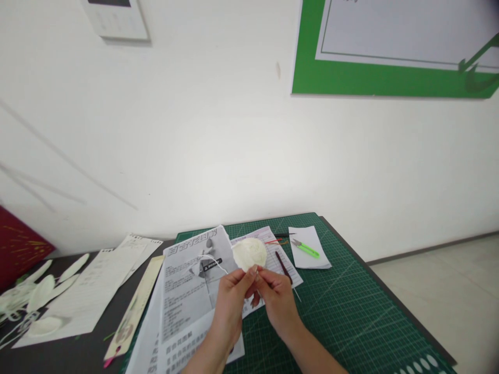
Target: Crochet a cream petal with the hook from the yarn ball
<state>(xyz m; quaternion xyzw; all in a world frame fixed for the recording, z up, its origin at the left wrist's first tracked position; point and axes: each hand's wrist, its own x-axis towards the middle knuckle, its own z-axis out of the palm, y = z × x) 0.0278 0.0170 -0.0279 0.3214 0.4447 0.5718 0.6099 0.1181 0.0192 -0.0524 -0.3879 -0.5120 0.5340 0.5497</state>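
Low in the middle of the head view, my left hand (pixel 234 291) and my right hand (pixel 275 292) meet with thumbs and fingertips pinched together. What they pinch is too small to make out. Just beyond the fingertips lies a ball of cream yarn (pixel 250 253), and a strand of it curls left over a printed sheet (pixel 187 306). A dark crochet hook (pixel 284 266) rests on another paper, right of the yarn. Green thread snips (pixel 306 249) lie on white paper (pixel 316 261) farther right.
A green cutting mat (pixel 351 306) covers much of the dark table. At left are a long ruler (pixel 136 301), handwritten sheets (pixel 97 285) and white crocheted petals (pixel 41 293). The white wall (pixel 218 130) rises behind the table.
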